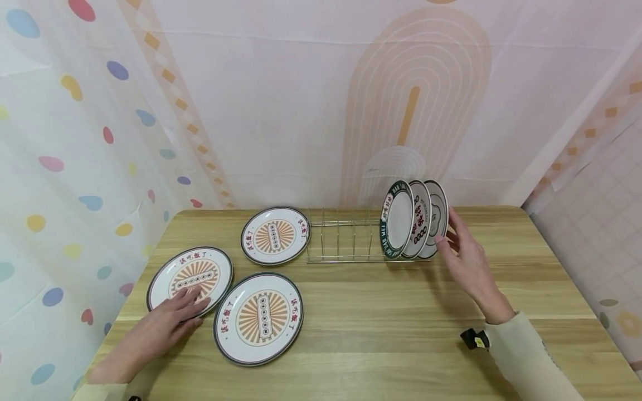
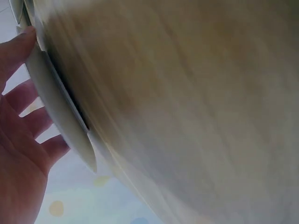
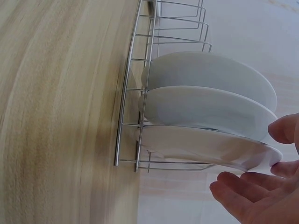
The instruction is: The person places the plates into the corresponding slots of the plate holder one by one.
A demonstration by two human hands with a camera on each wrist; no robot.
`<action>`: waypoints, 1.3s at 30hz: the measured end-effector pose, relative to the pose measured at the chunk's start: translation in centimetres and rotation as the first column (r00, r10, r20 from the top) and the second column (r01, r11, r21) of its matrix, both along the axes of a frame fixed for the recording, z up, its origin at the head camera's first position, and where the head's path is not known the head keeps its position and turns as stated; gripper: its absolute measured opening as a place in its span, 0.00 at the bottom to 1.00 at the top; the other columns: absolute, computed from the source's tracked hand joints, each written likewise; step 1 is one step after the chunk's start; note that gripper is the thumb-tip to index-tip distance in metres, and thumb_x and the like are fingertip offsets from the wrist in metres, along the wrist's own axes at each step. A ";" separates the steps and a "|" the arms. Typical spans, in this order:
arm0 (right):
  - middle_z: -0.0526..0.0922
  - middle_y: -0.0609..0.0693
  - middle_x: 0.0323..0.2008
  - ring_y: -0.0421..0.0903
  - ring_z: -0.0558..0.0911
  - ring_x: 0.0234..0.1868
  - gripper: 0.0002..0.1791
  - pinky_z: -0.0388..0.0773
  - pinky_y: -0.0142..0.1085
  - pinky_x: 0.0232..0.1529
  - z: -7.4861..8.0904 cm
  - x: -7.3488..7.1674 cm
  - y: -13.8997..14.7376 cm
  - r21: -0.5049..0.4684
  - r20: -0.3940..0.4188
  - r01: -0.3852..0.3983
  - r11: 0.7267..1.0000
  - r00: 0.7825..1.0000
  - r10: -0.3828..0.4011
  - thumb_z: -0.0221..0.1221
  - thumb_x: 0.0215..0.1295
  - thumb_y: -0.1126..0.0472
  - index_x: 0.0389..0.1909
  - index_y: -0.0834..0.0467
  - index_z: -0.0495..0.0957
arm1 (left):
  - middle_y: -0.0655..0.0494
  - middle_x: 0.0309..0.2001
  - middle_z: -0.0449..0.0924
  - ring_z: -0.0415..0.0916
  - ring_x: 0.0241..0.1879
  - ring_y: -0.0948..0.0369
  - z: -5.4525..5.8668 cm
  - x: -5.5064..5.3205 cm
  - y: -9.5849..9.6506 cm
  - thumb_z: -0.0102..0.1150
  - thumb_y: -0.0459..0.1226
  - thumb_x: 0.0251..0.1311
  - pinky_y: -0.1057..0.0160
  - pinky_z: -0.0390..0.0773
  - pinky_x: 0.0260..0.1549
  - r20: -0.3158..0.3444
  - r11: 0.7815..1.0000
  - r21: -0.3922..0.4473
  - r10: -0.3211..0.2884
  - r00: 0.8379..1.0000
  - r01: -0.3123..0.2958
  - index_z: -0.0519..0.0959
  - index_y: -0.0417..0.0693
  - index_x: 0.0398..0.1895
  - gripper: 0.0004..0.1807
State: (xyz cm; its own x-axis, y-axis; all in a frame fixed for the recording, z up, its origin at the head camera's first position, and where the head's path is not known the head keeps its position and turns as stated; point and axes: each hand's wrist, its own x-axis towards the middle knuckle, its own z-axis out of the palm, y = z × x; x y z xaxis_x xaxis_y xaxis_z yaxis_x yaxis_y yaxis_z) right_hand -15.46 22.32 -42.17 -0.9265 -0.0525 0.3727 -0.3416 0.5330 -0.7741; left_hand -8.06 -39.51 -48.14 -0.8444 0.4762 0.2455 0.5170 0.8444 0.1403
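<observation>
My left hand (image 1: 173, 317) rests on the left white plate (image 1: 165, 278), its fingers extended over the orange sunburst print. In the left wrist view the thumb (image 2: 25, 39) lies at the rim of that plate (image 2: 60, 107). On the right, my right hand (image 1: 466, 262) is spread around the edge of the rightmost plate (image 1: 439, 214) in the wire rack (image 1: 341, 260). Its thumb (image 3: 282, 129) stands off the face, while the fingers (image 3: 243, 186) lie behind the plate's rim. Beside it stand a red-lettered plate (image 1: 421, 223) and a green-rimmed plate (image 1: 399, 220), both tilted upright.
Two more sunburst plates lie flat on the wooden table (image 1: 381, 340): one front plate (image 1: 258, 320) near the left hand and one back plate (image 1: 276, 236) against the rack's left end. Several rack slots between it and the green-rimmed plate hold nothing. A patterned curtain (image 1: 281, 111) hangs behind.
</observation>
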 end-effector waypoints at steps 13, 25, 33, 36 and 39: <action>0.62 0.68 0.76 0.72 0.75 0.65 0.37 0.75 0.57 0.61 0.1 0.0 -0.1 -0.009 0.006 -0.007 1.000 1.000 0.007 0.52 0.80 0.62 0.84 0.54 0.48 | 0.45 0.54 0.87 0.86 0.49 0.44 2.2 1.1 1.7 0.70 0.28 0.59 0.49 0.84 0.47 -0.150 0.992 0.091 0.101 0.983 -0.088 0.84 0.47 0.58 0.22; 0.62 0.68 0.76 0.72 0.75 0.65 0.38 0.75 0.58 0.61 0.1 0.0 -0.1 -0.010 0.012 -0.005 1.000 1.000 0.005 0.52 0.80 0.62 0.84 0.53 0.48 | 0.44 0.24 0.84 0.74 0.16 0.57 4.4 2.1 4.1 0.48 0.46 0.81 0.51 0.72 0.11 -0.395 0.967 0.226 0.200 0.897 -0.117 0.84 0.37 0.43 0.21; 0.62 0.67 0.76 0.71 0.75 0.65 0.38 0.75 0.57 0.62 0.2 0.0 -0.1 -0.016 0.013 -0.010 1.000 1.000 0.010 0.53 0.79 0.62 0.84 0.51 0.49 | 0.48 0.20 0.81 0.67 0.12 0.63 5.5 2.1 6.4 0.41 0.55 0.81 0.61 0.65 0.06 -0.530 0.941 0.335 0.225 0.817 -0.042 0.85 0.33 0.42 0.34; 0.62 0.66 0.77 0.71 0.75 0.65 0.38 0.75 0.58 0.62 0.3 0.0 -0.1 -0.019 0.012 -0.012 1.000 1.000 0.013 0.53 0.79 0.62 0.84 0.51 0.49 | 0.43 0.24 0.85 0.75 0.14 0.55 5.9 2.0 7.3 0.44 0.55 0.80 0.63 0.73 0.08 -0.555 0.916 0.401 0.265 0.789 -0.025 0.85 0.31 0.40 0.34; 0.61 0.66 0.77 0.71 0.75 0.66 0.38 0.75 0.58 0.63 0.4 0.0 -0.1 -0.022 0.017 -0.015 1.000 1.000 0.015 0.53 0.79 0.62 0.84 0.51 0.49 | 0.41 0.24 0.85 0.79 0.17 0.56 6.4 1.8 8.3 0.46 0.55 0.79 0.68 0.77 0.10 -0.568 0.885 0.466 0.301 0.766 -0.002 0.85 0.30 0.37 0.35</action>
